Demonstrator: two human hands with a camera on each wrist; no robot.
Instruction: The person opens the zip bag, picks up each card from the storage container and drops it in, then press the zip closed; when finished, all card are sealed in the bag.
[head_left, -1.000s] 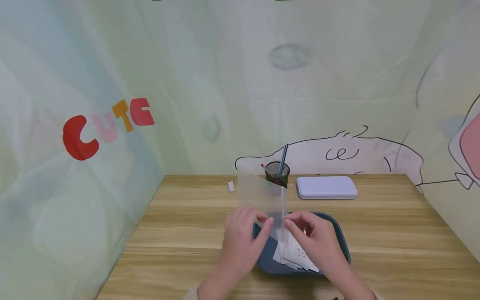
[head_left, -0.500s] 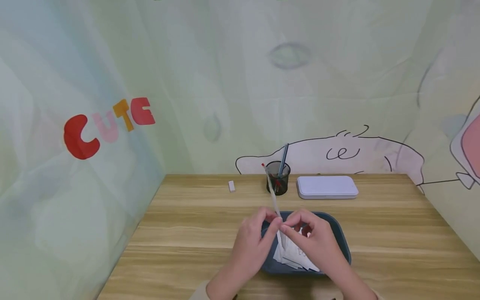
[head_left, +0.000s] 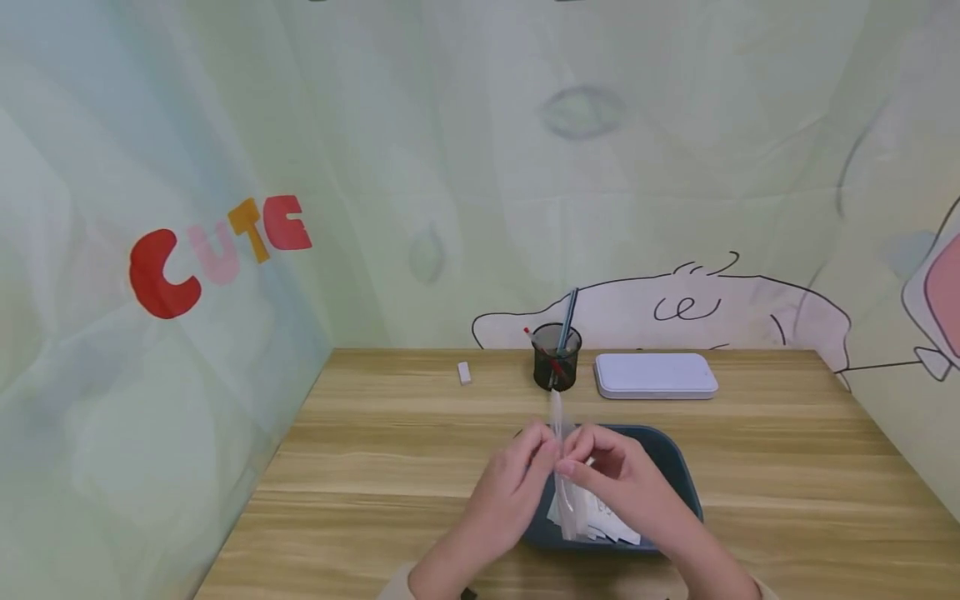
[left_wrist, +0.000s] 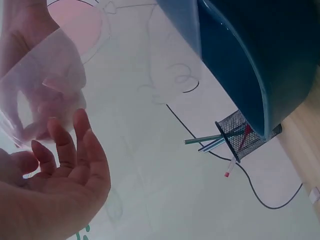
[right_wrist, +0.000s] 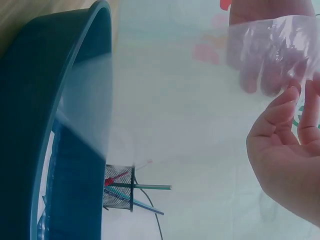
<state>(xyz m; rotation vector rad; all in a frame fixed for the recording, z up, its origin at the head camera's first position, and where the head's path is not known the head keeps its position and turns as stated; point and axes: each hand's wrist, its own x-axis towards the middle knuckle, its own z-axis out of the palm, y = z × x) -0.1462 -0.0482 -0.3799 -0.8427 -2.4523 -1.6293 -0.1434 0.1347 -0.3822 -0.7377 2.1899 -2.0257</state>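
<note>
A clear plastic bag (head_left: 567, 507) hangs edge-on over the dark blue tray (head_left: 681, 471) in the head view. My left hand (head_left: 512, 487) pinches its upper edge between thumb and fingers. Close against it, my right hand (head_left: 622, 479) pinches the same edge with thumb and forefinger. White paper slips (head_left: 611, 527) with handwriting lie in the tray, partly behind the bag and right hand. In the right wrist view, the film of the bag (right_wrist: 280, 45) stretches past the fingertips, shiny and wrinkled. The left wrist view shows the right hand through the film.
Behind the tray stands a black mesh pen cup (head_left: 556, 367) with several pens. A white eraser (head_left: 464, 372) lies to its left and a pale lavender case (head_left: 656, 375) to its right. Printed cloth (head_left: 420, 167) encloses the wooden table (head_left: 360, 467).
The bag has turned from facing broadside to edge-on and dropped lower, uncovering the pen cup. My left hand has moved right, close to the right hand.
</note>
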